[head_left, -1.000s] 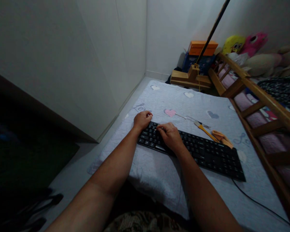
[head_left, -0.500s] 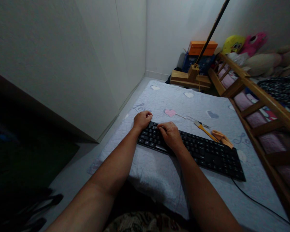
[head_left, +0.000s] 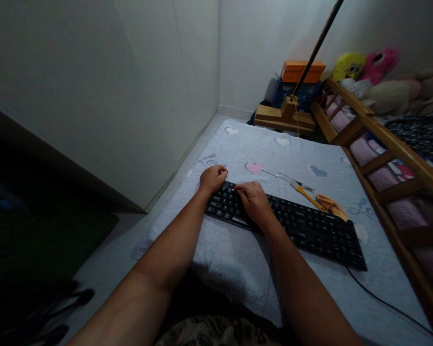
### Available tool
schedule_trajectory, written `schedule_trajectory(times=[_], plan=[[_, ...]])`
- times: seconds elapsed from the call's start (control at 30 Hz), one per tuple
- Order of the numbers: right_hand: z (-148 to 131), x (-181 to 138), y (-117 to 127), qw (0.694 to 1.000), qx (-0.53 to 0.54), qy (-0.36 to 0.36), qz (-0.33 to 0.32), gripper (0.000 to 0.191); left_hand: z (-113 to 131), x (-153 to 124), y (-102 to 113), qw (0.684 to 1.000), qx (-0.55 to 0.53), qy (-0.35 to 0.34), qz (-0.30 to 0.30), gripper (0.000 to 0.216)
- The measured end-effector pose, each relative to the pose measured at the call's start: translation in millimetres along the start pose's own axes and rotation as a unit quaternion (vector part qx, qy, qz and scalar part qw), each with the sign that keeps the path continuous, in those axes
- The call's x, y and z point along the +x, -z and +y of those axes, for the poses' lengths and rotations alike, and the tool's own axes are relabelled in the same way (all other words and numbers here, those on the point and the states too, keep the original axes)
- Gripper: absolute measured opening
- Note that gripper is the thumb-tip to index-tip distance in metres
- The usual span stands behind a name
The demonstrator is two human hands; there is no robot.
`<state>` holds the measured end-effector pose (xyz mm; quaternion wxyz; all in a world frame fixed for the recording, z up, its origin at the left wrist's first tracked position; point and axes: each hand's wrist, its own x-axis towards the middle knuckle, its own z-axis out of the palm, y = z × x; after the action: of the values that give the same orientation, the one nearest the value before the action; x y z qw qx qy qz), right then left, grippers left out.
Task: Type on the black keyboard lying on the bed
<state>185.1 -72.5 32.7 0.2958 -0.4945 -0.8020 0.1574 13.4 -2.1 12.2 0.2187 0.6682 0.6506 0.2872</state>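
Keyboard (head_left: 303,226): right hand (head_left: 254,204) fingers loose on keys, left hand (head_left: 212,179) fingers curled, hold unclear.

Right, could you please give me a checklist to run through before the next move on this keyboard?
1. Keyboard lies flat on the quilted mat: ok.
2. Left hand rests at the keyboard's far left corner: ok.
3. Right hand sits over the left-end keys: ok.
4. Any keycap pinched or loose under the right hand: cannot tell, hidden.
5. Yellow-handled tool lies in view beyond the keyboard, untouched: ok.
6. Cable trails off right, clear of both arms: ok.
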Motion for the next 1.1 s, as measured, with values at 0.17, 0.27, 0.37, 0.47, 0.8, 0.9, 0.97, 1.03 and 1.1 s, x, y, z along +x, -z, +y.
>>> schedule_trajectory(times=[0.17,0.27,0.37,0.47,0.8,0.9,0.97,1.03,1.1], plan=[[-3.7,-1.3,2.9,1.000,0.006,-0.005,-0.019,0.021,0.8,-0.7,1.3,1.000,0.000,-0.003,-0.001,0.027],[-6.8,-1.8,4.7,0.999,0.008,-0.009,-0.030,0.020,1.9,-0.9,2.3,1.000,-0.001,0.003,-0.003,0.027],[-8.5,-2.0,5.5,0.999,0.009,-0.011,-0.031,0.020,3.2,-1.2,2.9,1.000,-0.001,0.009,-0.007,0.027],[-8.1,-1.9,4.9,1.000,0.010,-0.011,-0.024,0.020,3.8,-1.5,3.1,1.000,-0.002,0.008,-0.007,0.027],[-2.0,0.2,-0.1,0.999,-0.001,-0.029,0.024,0.020,3.9,-1.4,2.9,1.000,-0.002,0.008,-0.005,0.027],[-1.8,0.6,0.0,0.999,-0.006,-0.032,0.030,0.020,4.5,-1.4,3.2,1.000,-0.001,0.010,-0.007,0.027],[-1.9,0.9,0.3,0.999,-0.009,-0.035,0.032,0.020,4.7,-1.3,3.3,1.000,0.000,0.013,-0.009,0.026],[-1.6,0.9,0.8,0.999,-0.011,-0.038,0.031,0.019,4.4,-1.1,3.1,1.000,0.001,0.014,-0.010,0.026],[-0.7,0.6,1.6,0.999,-0.013,-0.039,0.032,0.019,3.5,-0.9,2.5,1.000,0.001,0.011,-0.009,0.026]])
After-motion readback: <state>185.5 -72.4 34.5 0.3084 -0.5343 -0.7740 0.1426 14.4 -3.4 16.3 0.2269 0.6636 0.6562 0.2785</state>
